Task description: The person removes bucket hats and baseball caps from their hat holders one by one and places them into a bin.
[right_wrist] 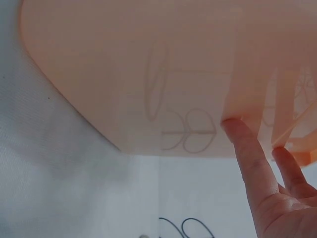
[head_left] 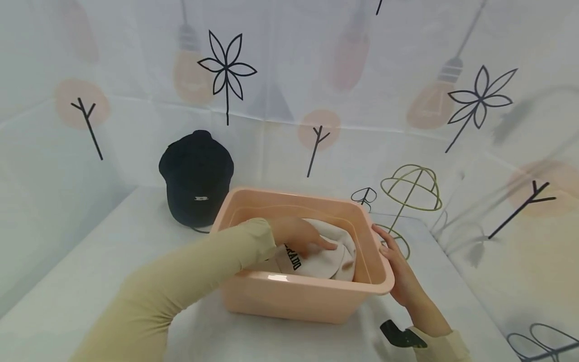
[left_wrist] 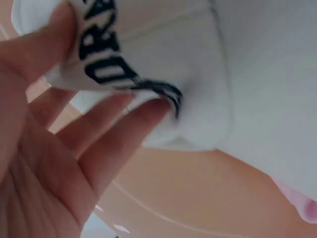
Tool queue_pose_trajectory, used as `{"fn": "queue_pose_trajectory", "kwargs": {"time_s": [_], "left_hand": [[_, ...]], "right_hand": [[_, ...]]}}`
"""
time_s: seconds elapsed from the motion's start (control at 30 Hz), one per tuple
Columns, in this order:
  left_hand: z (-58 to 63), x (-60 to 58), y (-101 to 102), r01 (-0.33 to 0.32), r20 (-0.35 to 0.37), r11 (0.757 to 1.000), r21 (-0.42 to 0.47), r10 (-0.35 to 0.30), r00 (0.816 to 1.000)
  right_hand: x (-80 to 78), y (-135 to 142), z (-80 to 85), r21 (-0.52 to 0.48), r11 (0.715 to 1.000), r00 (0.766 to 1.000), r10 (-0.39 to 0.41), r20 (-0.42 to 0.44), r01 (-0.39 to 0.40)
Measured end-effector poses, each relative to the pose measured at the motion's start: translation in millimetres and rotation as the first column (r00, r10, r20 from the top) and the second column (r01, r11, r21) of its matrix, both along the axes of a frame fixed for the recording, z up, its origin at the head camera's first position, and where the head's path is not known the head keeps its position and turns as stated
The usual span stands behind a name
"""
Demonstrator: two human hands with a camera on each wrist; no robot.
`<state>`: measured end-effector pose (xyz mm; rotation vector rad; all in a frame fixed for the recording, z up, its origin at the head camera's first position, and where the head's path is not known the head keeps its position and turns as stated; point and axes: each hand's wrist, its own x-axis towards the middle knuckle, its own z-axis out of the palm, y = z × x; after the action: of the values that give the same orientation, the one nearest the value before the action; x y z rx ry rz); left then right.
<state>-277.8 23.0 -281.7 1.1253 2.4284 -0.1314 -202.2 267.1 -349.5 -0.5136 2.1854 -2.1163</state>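
A peach plastic basin stands on the white table with a white cap inside it, dark letters across its front. Reaching in over the near left side, my left hand holds the cap. In the left wrist view the thumb lies on the lettered side of the cap, and the other fingers reach under its edge. At the basin's right side, my right hand has its fingers against the rim. The right wrist view shows extended fingertips touching the outer wall.
A black cap is behind the basin to the left, near the patterned cloth backdrop. Part of something pink shows below the white cap in the left wrist view. A dark band sits at the right wrist.
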Motion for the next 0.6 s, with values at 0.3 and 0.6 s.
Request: {"fn": "queue_pose_trajectory", "kwargs": {"time_s": [0.3,0.6], "left_hand": [[14.8,3.4,-30.8,0.156,-0.037,0.986,0.062,-0.154,0.987],[41.3,16.6,-62.3,0.188,-0.148,0.976,0.112,-0.171,0.974]], "right_hand": [[0.5,1.7,0.8,-0.015,1.0,1.0,0.026,-0.013,-0.026],[-0.4,1.5,-1.0,-0.019,0.999,0.999,0.032,-0.022,-0.033]]}}
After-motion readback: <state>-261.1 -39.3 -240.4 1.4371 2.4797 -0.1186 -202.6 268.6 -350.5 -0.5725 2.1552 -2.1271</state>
